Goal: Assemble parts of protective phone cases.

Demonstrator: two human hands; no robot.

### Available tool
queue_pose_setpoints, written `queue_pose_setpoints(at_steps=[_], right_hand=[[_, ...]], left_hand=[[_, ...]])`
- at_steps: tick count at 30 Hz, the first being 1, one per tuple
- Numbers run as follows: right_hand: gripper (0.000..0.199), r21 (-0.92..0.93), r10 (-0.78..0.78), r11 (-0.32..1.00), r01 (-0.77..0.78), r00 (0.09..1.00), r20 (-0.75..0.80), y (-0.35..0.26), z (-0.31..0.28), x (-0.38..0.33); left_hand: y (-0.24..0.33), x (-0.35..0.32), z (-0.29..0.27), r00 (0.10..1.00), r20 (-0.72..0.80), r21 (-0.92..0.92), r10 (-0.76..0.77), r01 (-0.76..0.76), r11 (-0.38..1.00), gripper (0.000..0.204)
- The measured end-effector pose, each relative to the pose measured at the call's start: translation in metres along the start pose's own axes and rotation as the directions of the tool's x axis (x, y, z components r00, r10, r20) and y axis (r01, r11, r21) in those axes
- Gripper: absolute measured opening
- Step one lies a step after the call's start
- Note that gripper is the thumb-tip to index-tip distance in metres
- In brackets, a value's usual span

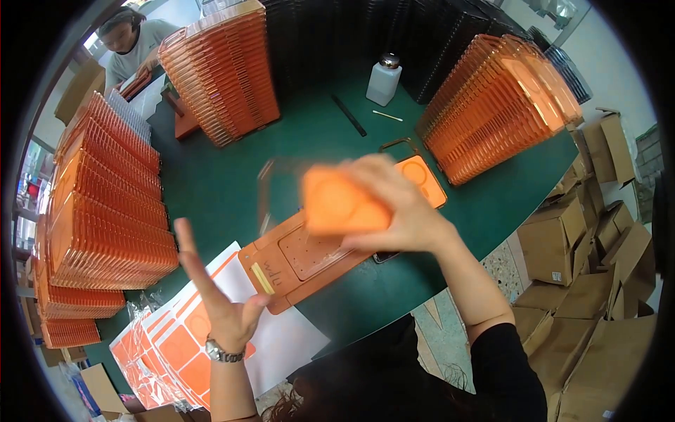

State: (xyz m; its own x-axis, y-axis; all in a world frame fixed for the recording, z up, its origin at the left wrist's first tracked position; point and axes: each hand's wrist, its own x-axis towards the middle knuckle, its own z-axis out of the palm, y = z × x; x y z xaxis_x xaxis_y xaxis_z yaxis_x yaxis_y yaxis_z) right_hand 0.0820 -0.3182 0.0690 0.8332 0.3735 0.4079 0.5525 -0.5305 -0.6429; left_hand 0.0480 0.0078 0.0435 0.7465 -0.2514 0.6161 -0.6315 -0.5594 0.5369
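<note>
My right hand [404, 204] grips an orange rectangular panel [337, 204] with round shapes on it, blurred by motion, above the middle of a brown fixture board [292, 278]. The board has a shallow recess with small holes and a yellow strip near its left end. My left hand [225, 309] is open, fingers stretched and thumb apart, holding nothing, beside the board's left end. A blurred thin frame-like edge [266, 190] shows left of the panel; I cannot tell its kind. Beyond my right hand lies another orange panel [424, 177] with a dark rim.
Orange-and-white die-cut sheets [186, 337] lie under my left forearm. Stacks of clear-and-orange trays stand left [116, 218], back left [225, 77] and right [492, 105]. A pump bottle [384, 83], black stick [349, 114] and cotton swab [387, 115] lie behind. Cardboard boxes [555, 239] fill the right; another person [137, 49] sits back left.
</note>
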Motion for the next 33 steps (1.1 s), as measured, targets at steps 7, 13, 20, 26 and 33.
queue_pose_setpoints(at_steps=[7, 13, 20, 26, 33], right_hand=[[0.089, -0.507, 0.569, 0.476, -0.718, 0.692, -0.446, 0.072, -0.010, -0.047], [0.081, -0.556, 0.634, 0.395, -0.732, 0.655, -0.412, 0.058, 0.003, -0.045], [0.081, -0.606, 0.701, 0.307, -0.734, 0.605, -0.378, 0.059, 0.002, -0.037], [0.086, -0.613, 0.733, 0.270, -0.742, 0.572, -0.369, 0.057, -0.003, -0.040], [0.098, -0.651, 0.747, 0.281, -0.705, 0.587, -0.313, 0.042, 0.012, -0.058]], left_hand=[[0.004, -0.045, -0.029, 0.968, -0.107, -0.047, -0.226, 0.222, 0.974, 0.086], [-0.005, -0.090, -0.061, 0.921, -0.155, 0.095, -0.358, 0.374, 0.922, 0.067], [-0.019, -0.124, -0.091, 0.883, -0.175, 0.172, -0.436, 0.464, 0.869, 0.060], [-0.026, -0.134, -0.099, 0.863, -0.178, 0.210, -0.473, 0.503, 0.838, 0.059], [-0.032, -0.154, -0.114, 0.838, -0.152, 0.247, -0.524, 0.545, 0.801, 0.060]])
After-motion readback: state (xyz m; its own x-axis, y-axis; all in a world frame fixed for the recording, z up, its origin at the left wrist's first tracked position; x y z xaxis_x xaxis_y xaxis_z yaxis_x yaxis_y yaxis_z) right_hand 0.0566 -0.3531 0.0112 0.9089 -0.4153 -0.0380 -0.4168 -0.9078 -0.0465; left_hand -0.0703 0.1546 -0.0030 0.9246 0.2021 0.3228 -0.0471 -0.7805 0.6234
